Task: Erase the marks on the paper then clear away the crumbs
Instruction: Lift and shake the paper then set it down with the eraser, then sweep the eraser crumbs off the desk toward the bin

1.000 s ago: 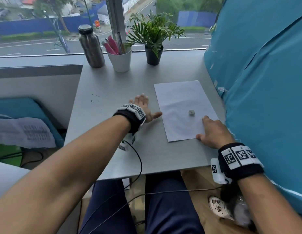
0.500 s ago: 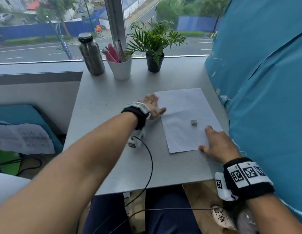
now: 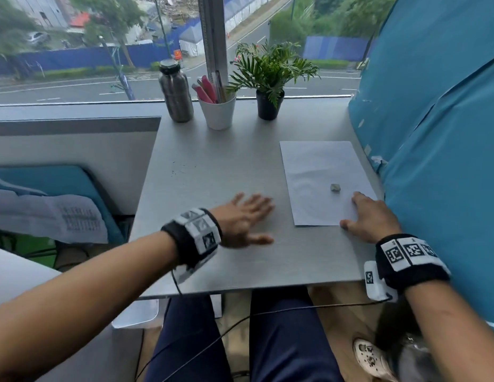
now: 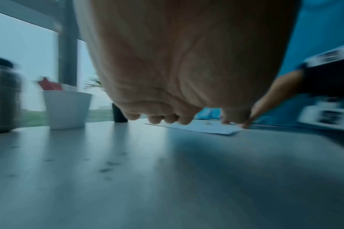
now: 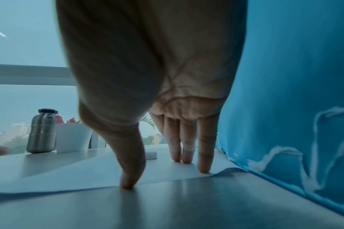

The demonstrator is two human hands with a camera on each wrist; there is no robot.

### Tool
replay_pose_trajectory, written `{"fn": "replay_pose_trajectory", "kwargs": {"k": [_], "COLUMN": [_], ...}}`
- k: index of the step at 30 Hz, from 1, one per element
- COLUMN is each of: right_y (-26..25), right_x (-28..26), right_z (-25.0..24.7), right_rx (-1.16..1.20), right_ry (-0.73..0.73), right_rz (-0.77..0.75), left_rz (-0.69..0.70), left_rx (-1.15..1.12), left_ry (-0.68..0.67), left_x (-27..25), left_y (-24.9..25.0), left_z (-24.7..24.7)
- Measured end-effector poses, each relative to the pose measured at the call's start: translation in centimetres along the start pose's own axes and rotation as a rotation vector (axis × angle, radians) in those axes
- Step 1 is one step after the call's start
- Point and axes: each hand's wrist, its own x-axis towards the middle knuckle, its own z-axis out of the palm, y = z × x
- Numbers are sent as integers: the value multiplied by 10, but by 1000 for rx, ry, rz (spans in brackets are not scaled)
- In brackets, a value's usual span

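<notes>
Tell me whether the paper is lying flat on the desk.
Mostly flat. The paper is spread on the desk, but its near right corner buckles up beside the right hand fingertips pressing it.

Only a yellow McDonald's "M" sign [image 3: 177, 53] reads, standing by the blue street fence [image 3: 74, 59] outside.

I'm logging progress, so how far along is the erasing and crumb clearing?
Done: the paper shows no marks I can make out, and the eraser lies on it. In hand: the right hand presses the paper's near corner while the left hand is flat over the table. Left: dark specks, likely crumbs, remain on the table.
</notes>
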Motion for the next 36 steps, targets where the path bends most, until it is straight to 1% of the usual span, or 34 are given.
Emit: {"fn": "replay_pose_trajectory", "kwargs": {"k": [1, 2, 4, 5, 7, 9, 11, 12, 13, 14, 16, 18, 19, 20, 22, 23, 25, 27, 28, 29, 30, 32, 34, 36], "right_y": [0, 0, 0, 0, -2, -3, -2, 0, 2, 5, 14, 22, 23, 24, 22, 20, 15, 10, 8, 5, 2, -15, -41, -67], "right_x": [-2, -4, -10, -14, -25, -39, -50, -54, -57, -58, -57, -53, -52, -51, -51, -52, -53, -56, -58, -60, -63, -71, -80, -81], "right_z": [2, 3, 5, 7, 11, 17, 24, 28, 32, 36, 47, 57, 62, 66, 70, 71, 72, 69, 67, 64, 61, 50, 38, 28], "right_rx": [8, 15, 37, 63, 175, 284, 322, 336, 347, 353, 344, 338, 331, 323, 308, 300, 306, 314, 310, 311, 313, 315, 337, 360], "right_ry": [9, 21, 56, 86, 192, 328, 447, 495, 526, 536, 501, 435, 417, 418, 462, 484, 490, 461, 446, 426, 410, 368, 342, 335], "right_rz": [-4, -12, -35, -55, -134, -232, -291, -302, -307, -307, -290, -281, -286, -291, -286, -271, -203, -155, -160, -193, -248, -379, -493, -612], "left_rz": [108, 173, 213, 202, 114, -29, -186, -235, -238, -188, 23, 232, 297, 332, 330, 288, 139, -32, -97, -134, -141, -93, -2, 93], "left_rx": [8, 21, 53, 73, 91, 70, 54, 58, 72, 102, 176, 196, 199, 192, 148, 141, 176, 220, 216, 205, 196, 193, 173, 152], "left_ry": [-22, -41, -28, -7, 14, 1, -12, 2, 21, 36, 49, 30, 19, 14, 15, 19, 41, 38, 29, 35, 54, 98, 124, 84], "left_x": [-6, -12, -22, -27, -33, -35, -38, -41, -45, -50, -62, -76, -83, -88, -92, -91, -83, -71, -67, -65, -67, -80, -103, -131], "left_y": [10, 14, -1, -15, -46, -74, -94, -98, -96, -88, -67, -46, -42, -45, -61, -72, -95, -112, -116, -118, -118, -111, -98, -82], "left_z": [10, 21, 37, 42, 41, 32, 21, 17, 15, 16, 26, 40, 46, 51, 54, 54, 51, 41, 34, 26, 19, 10, 10, 18]}}
